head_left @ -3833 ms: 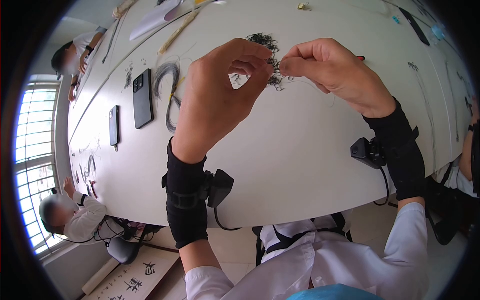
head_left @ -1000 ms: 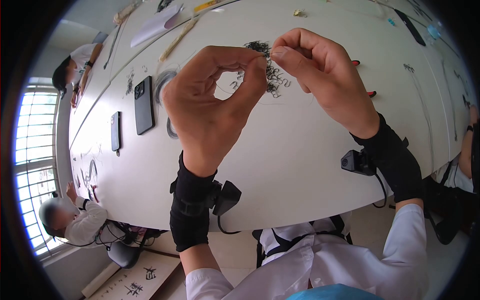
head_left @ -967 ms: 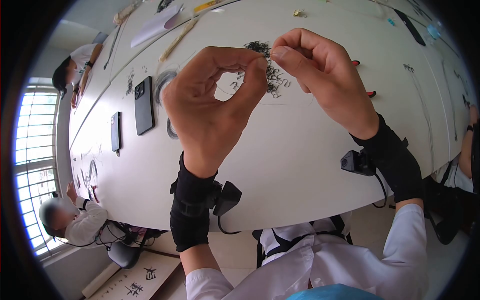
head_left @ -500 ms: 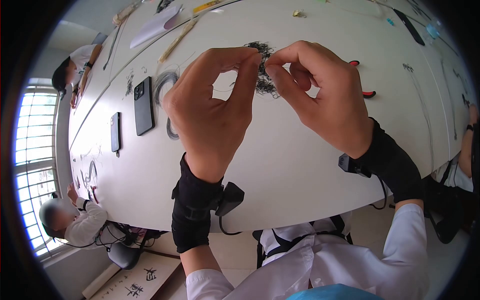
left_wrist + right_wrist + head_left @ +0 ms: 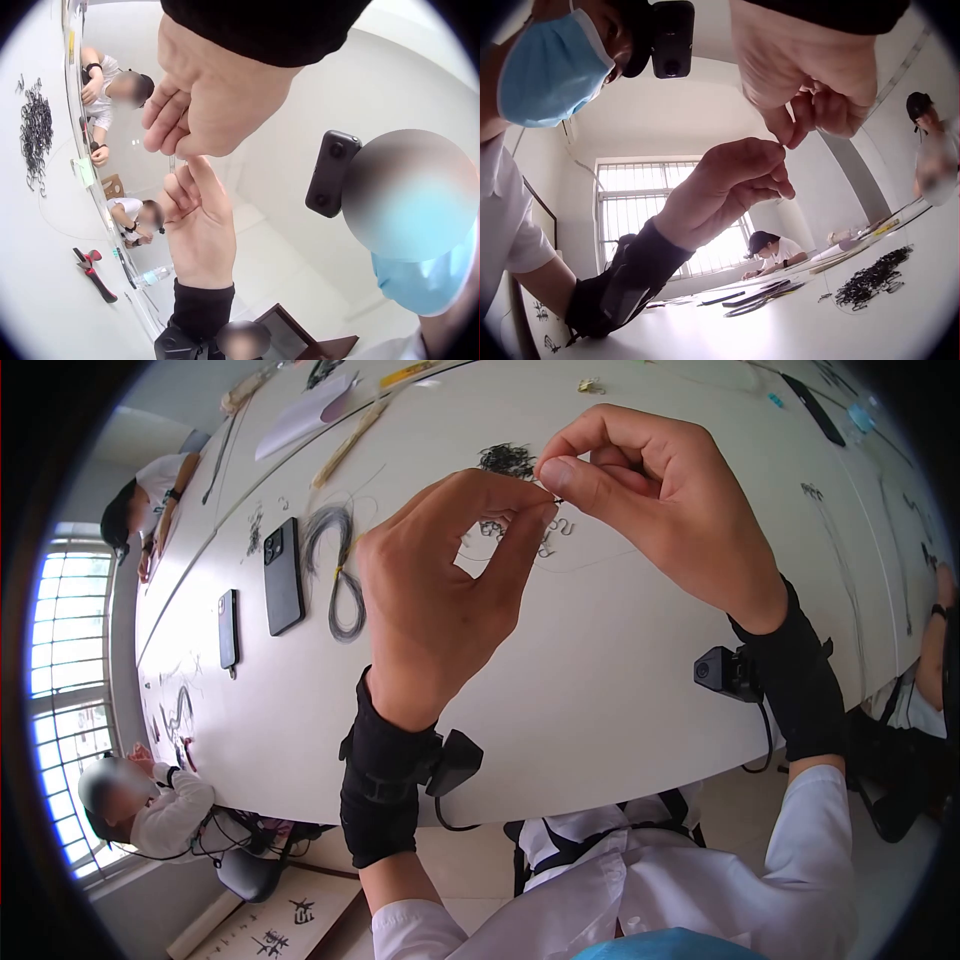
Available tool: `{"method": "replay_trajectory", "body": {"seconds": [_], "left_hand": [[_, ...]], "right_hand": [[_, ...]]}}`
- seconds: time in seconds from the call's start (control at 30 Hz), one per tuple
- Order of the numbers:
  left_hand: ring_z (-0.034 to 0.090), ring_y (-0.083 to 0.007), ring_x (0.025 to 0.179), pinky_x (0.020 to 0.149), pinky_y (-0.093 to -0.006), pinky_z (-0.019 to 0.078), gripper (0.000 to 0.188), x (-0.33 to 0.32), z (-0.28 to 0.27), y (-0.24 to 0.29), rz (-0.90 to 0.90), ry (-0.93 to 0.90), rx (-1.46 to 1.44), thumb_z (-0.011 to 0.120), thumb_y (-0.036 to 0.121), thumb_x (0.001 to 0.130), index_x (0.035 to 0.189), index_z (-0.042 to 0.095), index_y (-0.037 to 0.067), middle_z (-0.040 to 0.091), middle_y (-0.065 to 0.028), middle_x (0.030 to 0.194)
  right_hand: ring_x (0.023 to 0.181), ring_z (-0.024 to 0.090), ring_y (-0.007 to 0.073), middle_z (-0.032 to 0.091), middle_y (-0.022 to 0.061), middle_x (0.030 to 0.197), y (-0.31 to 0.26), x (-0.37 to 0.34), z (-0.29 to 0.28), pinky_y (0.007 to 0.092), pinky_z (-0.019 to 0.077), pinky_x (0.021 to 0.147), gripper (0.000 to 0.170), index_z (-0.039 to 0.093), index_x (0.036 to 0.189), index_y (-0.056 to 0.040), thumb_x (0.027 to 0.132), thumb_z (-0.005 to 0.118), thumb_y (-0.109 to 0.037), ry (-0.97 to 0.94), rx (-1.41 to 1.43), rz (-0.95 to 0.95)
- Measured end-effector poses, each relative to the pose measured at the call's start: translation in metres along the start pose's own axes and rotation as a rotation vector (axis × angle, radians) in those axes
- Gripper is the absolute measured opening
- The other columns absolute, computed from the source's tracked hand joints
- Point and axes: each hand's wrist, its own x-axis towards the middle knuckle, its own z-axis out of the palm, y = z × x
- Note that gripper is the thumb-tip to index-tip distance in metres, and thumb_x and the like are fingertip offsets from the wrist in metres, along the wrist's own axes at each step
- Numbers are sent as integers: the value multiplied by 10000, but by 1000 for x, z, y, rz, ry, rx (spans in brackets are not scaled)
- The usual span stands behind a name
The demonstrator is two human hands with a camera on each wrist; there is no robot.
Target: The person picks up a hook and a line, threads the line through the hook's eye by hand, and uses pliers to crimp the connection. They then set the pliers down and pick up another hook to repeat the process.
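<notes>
My left hand (image 5: 440, 585) pinches a tiny dark piece, probably a hook (image 5: 557, 501), between thumb and forefinger. Against it, slightly higher, the right hand (image 5: 685, 505) has thumb and forefinger closed on what looks like a thin line, barely visible. Both hands are raised over the table (image 5: 580, 690), their fingertips nearly touching. Beyond them lies a pile of small dark hooks (image 5: 507, 460), partly covered by the fingers. The left wrist view shows the left hand (image 5: 225, 97) above the right hand (image 5: 201, 240), and the hook pile (image 5: 36, 135) on the table.
Red-and-black pliers (image 5: 96, 276) lie near the pile. Left of the hands are a tied bundle of grey line (image 5: 339, 572), a large phone (image 5: 284, 575) and a smaller phone (image 5: 229, 630). White paper (image 5: 305, 415) and a bottle (image 5: 860, 418) stand farther off. Other people sit around.
Compared with half a second ago, the right hand has risen and turned, its thumb now showing. The left hand has shifted right and slightly down, uncovering the line bundle. The right hand now covers the pliers.
</notes>
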Motion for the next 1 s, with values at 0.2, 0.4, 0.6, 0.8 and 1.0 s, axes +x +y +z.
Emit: {"method": "replay_trajectory", "body": {"seconds": [0.2, 0.4, 0.6, 0.8, 1.0], "left_hand": [[708, -147, 879, 848, -271, 554, 117, -1, 0, -1, 13, 3, -74, 707, -95, 883, 989, 698, -48, 742, -99, 912], [713, -156, 872, 843, -280, 561, 124, 0, -4, -1, 25, 55, -83, 704, -101, 883, 995, 691, -49, 740, -110, 910], [736, -164, 768, 715, -260, 555, 94, 2, 1, -14, 24, 248, -49, 762, -10, 837, 914, 714, 9, 753, -83, 837], [729, -165, 787, 722, -263, 551, 86, 1, 4, -13, 55, 140, 50, 753, -14, 854, 928, 716, 10, 745, -76, 842], [706, -133, 848, 831, -265, 556, 92, -2, 2, -4, 1, 0, -42, 718, -62, 889, 977, 705, -37, 749, -90, 913]], "right_hand": [[621, 398, 6, 506, -78, 684, 14, 5, -2, 198, 328, 567, 242, 718, 1006, -6, 988, 685, -245, -37, 106, 43], [580, 430, 18, 528, -59, 638, 16, 3, 7, 230, 344, 519, 215, 724, 973, 0, 971, 698, -213, -25, 209, 55], [648, 437, 18, 572, -49, 746, -9, -10, 14, 219, 339, 557, 96, 696, 988, -27, 966, 696, -120, 11, -48, 8], [648, 473, 48, 616, -5, 771, -5, -7, 11, 215, 368, 573, 38, 687, 962, -28, 929, 704, -25, 180, -382, -430], [682, 475, 26, 596, -37, 783, 1, 2, -2, 201, 390, 621, 119, 691, 975, -20, 980, 687, -138, 8, -50, -26]]}}
